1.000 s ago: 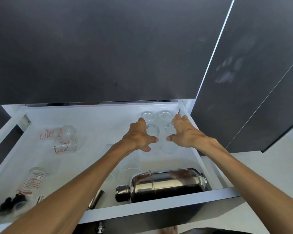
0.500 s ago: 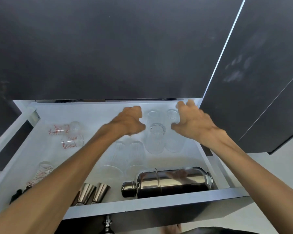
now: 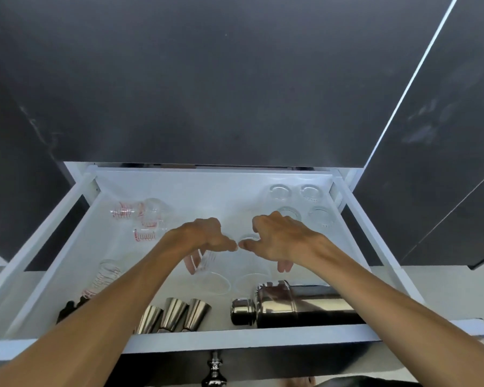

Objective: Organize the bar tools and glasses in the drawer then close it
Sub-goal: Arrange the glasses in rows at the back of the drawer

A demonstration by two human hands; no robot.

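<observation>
The white drawer (image 3: pixel 235 340) stands pulled out. My left hand (image 3: pixel 204 241) curls around a clear tumbler (image 3: pixel 214 279) in the drawer's middle, and its fingers show through the glass. My right hand (image 3: pixel 280 241) wraps a second clear tumbler (image 3: pixel 253 276) right beside it. Several clear glasses (image 3: pixel 289 213) stand in a square group at the back right corner. A steel shaker (image 3: pixel 296 305) lies on its side along the front right.
Three measuring glasses with red marks (image 3: pixel 123 213) lie at the left. Three steel cups (image 3: pixel 173 314) lie near the front edge, with small black items (image 3: pixel 67 308) at the front left. A dark cabinet front (image 3: pixel 207 79) rises behind. A metal knob (image 3: pixel 214 370) shows below the drawer.
Both hands have drawn back from the rear right glasses to the drawer's middle and closed around two tumblers there. The view has shifted, showing the steel cups.
</observation>
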